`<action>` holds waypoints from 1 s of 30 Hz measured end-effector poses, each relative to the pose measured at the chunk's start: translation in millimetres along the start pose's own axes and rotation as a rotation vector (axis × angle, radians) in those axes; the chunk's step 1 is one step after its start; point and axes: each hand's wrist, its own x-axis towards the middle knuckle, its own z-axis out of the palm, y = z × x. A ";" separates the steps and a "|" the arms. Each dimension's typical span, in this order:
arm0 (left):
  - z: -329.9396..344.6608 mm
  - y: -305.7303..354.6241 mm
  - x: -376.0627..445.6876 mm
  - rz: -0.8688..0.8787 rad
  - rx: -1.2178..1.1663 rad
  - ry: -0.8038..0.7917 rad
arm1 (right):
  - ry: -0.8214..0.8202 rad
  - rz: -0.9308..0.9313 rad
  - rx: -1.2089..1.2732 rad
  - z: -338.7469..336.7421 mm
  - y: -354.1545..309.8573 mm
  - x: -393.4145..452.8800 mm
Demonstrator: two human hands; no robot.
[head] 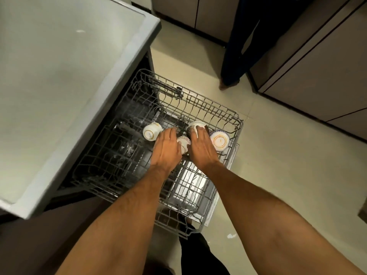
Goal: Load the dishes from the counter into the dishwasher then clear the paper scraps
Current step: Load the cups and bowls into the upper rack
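Note:
The grey wire dishwasher rack is pulled out over the floor. A white cup lies upside down in it at the left. A small white patterned bowl sits upside down at the right. My right hand grips a dark bowl with a white rim over the rack's middle. My left hand lies beside it, fingers stretched forward, touching a small white patterned cup that sits between both hands. How that cup is held is hidden.
The grey counter top fills the left; a small white scrap lies on it. Another white scrap lies on the tiled floor by the rack. A second person's legs stand at the back. Cabinets line the right.

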 end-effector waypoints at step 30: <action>-211.5 -285.4 -425.2 -0.538 0.137 0.547 | 0.364 -0.692 -0.128 -89.4 -453.0 -168.4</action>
